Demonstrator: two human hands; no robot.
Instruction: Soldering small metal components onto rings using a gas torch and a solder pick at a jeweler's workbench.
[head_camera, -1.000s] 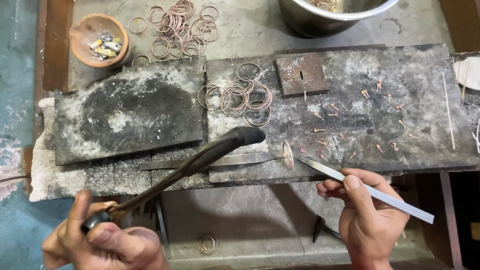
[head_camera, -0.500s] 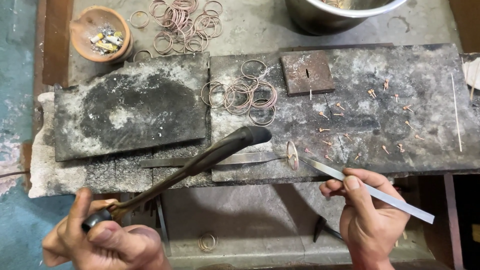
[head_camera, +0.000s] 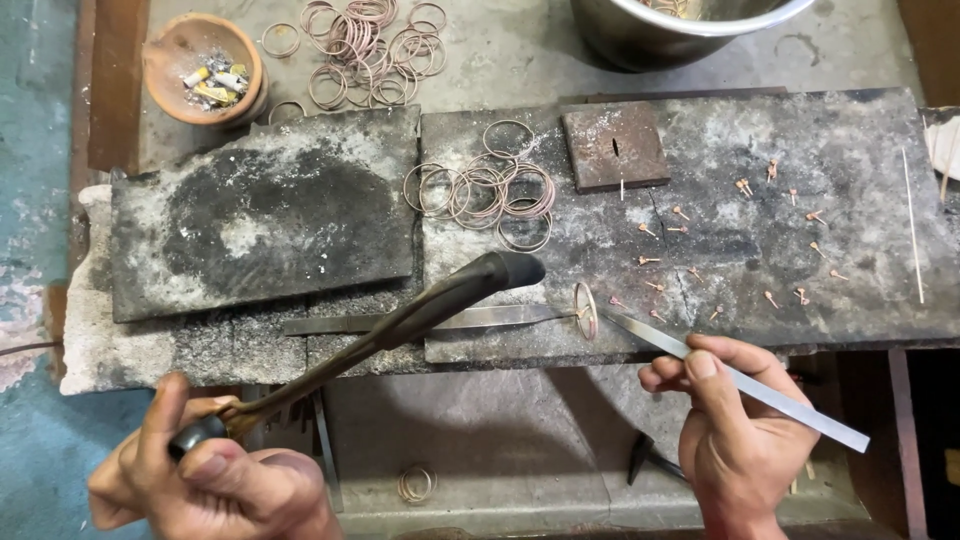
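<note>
1. right hand (head_camera: 735, 445) closed around flat steel tweezers (head_camera: 735, 378); thumb on top; tool's long axis runs from lower right up-left to its tip at the ring
2. small copper ring (head_camera: 585, 310) stands on edge at the front lip of the dark slab (head_camera: 800, 150); up-left of the right hand, nearer to it than to the left
3. left hand (head_camera: 215, 480) fisted on the torch (head_camera: 400, 325) handle; dark nozzle angles up-right and ends just left of the ring
4. a second flat metal strip (head_camera: 470, 318) lies horizontal; its tip meets the ring from the left
5. loose copper rings (head_camera: 485, 190) and tiny pins (head_camera: 690, 250) well behind on the slab
</note>
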